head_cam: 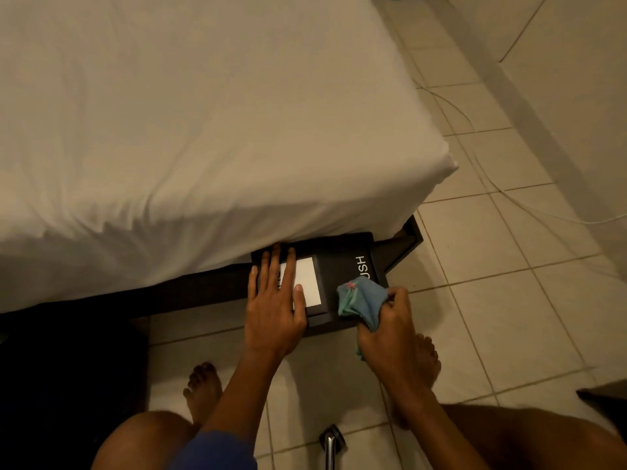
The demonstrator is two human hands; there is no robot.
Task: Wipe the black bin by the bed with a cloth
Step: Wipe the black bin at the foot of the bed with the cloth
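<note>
Black bin (342, 266) stands on the tiled floor (509, 300), tucked against the bed (203, 113) near its corner, top partly under the white sheet overhang. Lid shows white "USH" lettering and a white label (310, 281). Left hand (274, 310) lies flat on the lid, fingers (271, 266) spread apart over the label. Right hand (390, 329) at the bin's right front edge, fingers clamped on a bunched blue cloth (361, 298) touching the lid. Bare feet on the floor below.
</note>
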